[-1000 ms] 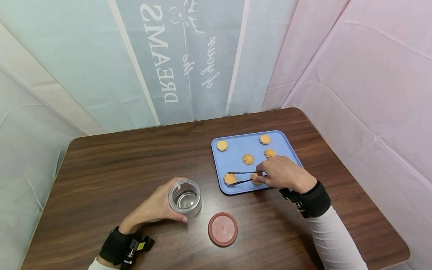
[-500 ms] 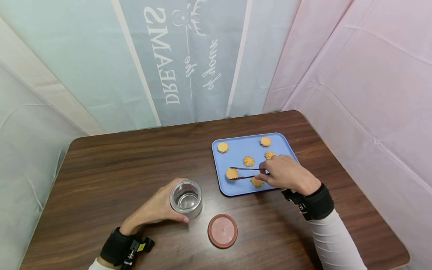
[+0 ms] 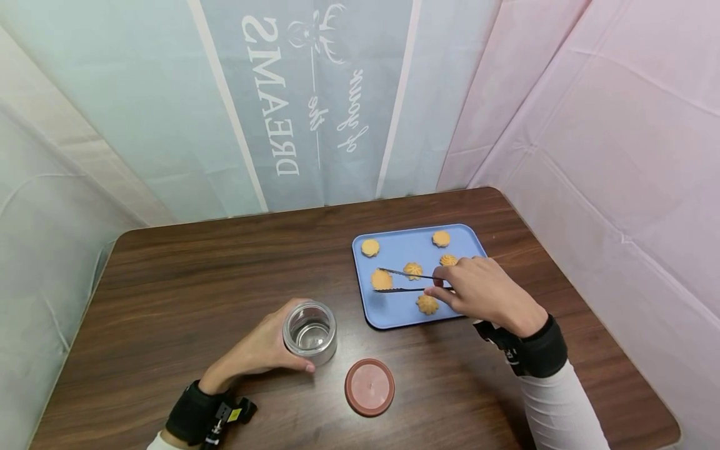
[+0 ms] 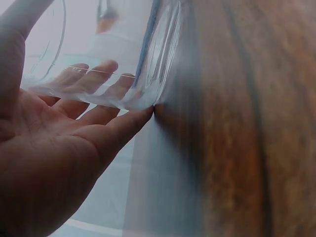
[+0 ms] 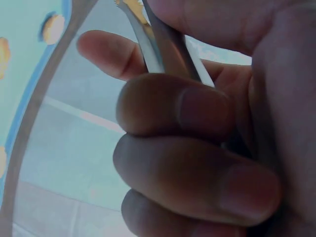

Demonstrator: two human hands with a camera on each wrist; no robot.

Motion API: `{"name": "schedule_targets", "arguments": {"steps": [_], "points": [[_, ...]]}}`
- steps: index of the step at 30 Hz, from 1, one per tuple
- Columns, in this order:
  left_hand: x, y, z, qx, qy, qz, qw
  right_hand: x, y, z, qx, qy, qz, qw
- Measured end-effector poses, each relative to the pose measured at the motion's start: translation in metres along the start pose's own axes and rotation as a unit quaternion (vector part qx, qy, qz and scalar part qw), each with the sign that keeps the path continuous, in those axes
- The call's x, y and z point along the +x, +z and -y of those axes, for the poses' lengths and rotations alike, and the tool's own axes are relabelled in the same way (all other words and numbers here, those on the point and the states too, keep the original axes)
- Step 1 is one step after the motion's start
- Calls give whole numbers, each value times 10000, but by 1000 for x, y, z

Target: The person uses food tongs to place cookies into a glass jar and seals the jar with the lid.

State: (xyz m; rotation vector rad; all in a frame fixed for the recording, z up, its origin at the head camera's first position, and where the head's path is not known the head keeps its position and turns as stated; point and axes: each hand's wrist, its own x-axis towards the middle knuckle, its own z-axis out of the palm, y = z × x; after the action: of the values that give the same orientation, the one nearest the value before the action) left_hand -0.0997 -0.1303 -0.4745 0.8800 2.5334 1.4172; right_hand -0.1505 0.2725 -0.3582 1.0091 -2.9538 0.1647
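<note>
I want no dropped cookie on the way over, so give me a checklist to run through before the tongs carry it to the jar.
1. Tongs gripped by the right hand: ok.
2. Tong tips around the cookie, over the blue tray: ok; firmness of the pinch: cannot tell.
3. Glass jar upright with its mouth open: ok.
4. Left hand steadying the jar: ok.
5. Lid on the table, apart from the jar: ok.
6. Table between tray and jar free of obstacles: ok.
</note>
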Motion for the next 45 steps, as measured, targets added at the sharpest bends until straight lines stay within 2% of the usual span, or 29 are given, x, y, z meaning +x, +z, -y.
{"name": "schedule_targets", "arguments": {"steps": [7,13,17,21,24,32,38,45], "points": [[-4,-2,3,-156,-44,-23,9999,0,-8,15,-103,-200,-355,9991],[-5,-5,4,-166,-72,-18,9998,4,-10,29,-89,-594,-887,9942],[-3,-8,5,-222,-138,-13,9997,8,-7,37,-100,-1044,-1334,9855],[2,-9,6,-225,-207,50,9995,10,-1,48,-43,-1466,-1811,9725],[5,-8,7,-239,-225,107,9994,12,4,58,-26,-1694,-2008,9649],[8,-7,9,-310,-223,129,9992,17,21,77,-79,-1875,-1949,9627],[5,-7,12,-394,-343,167,9985,20,26,83,-108,-1785,-1792,9674],[3,-8,14,-408,-324,178,9985,21,32,89,-91,-1698,-1564,9730]]}}
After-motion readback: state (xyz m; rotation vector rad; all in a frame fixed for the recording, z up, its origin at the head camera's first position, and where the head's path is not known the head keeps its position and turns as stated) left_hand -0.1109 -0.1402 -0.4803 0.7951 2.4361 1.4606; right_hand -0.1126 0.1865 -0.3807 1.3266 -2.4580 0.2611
